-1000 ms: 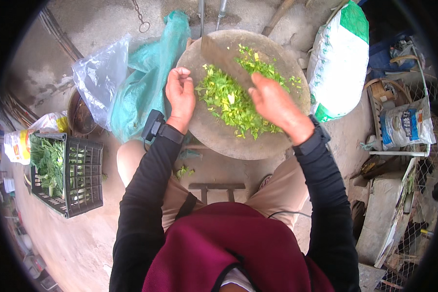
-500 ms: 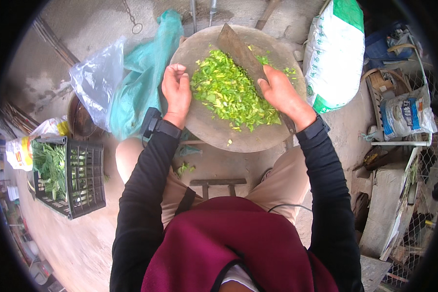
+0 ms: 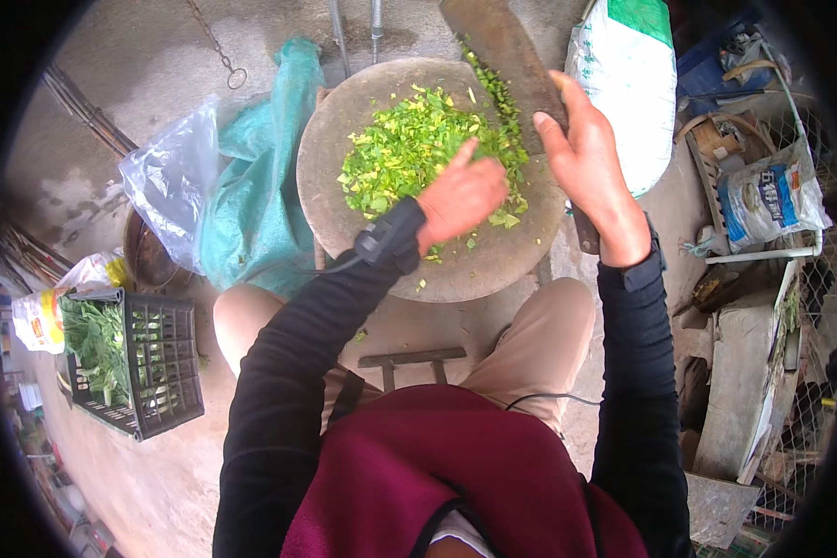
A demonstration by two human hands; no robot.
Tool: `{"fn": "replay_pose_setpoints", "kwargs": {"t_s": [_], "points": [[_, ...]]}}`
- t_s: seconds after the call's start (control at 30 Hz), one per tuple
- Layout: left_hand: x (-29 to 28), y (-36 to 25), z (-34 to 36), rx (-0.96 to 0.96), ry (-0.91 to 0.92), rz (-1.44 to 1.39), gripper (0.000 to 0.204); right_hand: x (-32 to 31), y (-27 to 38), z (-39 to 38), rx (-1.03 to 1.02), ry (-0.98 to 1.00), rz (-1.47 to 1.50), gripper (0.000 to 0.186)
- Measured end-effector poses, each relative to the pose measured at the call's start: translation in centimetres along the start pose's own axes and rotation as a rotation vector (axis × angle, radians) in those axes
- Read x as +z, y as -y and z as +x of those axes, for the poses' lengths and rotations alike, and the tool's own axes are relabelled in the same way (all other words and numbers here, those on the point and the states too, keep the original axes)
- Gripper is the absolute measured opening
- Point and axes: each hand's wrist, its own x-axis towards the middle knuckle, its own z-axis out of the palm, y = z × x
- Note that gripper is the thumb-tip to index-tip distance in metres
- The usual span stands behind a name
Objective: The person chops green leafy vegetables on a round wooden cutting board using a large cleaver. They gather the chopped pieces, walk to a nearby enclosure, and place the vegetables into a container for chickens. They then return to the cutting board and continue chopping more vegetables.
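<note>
A heap of chopped leafy greens (image 3: 395,139) lies on the round chopping block (image 3: 330,167) in front of me. My right hand (image 3: 593,160) is closed round a wide, dark-bladed cleaver (image 3: 507,56), raised over the block's right side. Bits of green cling along the blade's left edge. My left hand (image 3: 465,197) reaches over the right part of the heap, slightly blurred, its index finger stretched out toward the blade. Nothing shows in its fingers.
Left of the block lie a teal mesh sack (image 3: 260,205) and a clear plastic bag (image 3: 169,181). A black crate (image 3: 166,358) of leafy vegetables stands farther left. A white and green sack (image 3: 623,102) stands at the right, near a wire fence (image 3: 804,372).
My right hand has lifted the cleaver off the heap and moved it right. My left hand has come from the block's left edge across onto the greens.
</note>
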Motion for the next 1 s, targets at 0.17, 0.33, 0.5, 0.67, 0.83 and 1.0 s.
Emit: {"fn": "replay_pose_setpoints", "kwargs": {"t_s": [0.17,0.33,0.5,0.67,0.83,1.0], "points": [[-1.8,4.7,-3.3,-0.527,-0.348,-0.444,0.014,2.8,-0.8,-1.0,0.098,0.165,-0.098,0.060],[-2.4,6.2,-4.8,-0.552,-0.406,-0.410,0.016,5.2,-2.2,-2.4,0.029,0.214,-0.154,0.073],[-2.6,5.9,-5.4,-0.557,-0.405,-0.379,0.016,5.6,-0.8,-1.9,0.141,0.319,-0.107,0.073],[-3.8,5.8,-6.7,-0.603,-0.441,-0.363,0.020,5.7,1.5,-1.0,0.093,0.280,-0.195,0.074],[-4.7,4.9,-8.5,-0.684,-0.520,-0.382,0.029,6.5,1.8,-1.4,-0.011,0.588,-0.116,0.076],[-4.6,4.4,-10.0,-0.741,-0.429,-0.295,0.032,7.6,1.1,-1.8,-0.056,0.306,-0.093,0.072]]}}
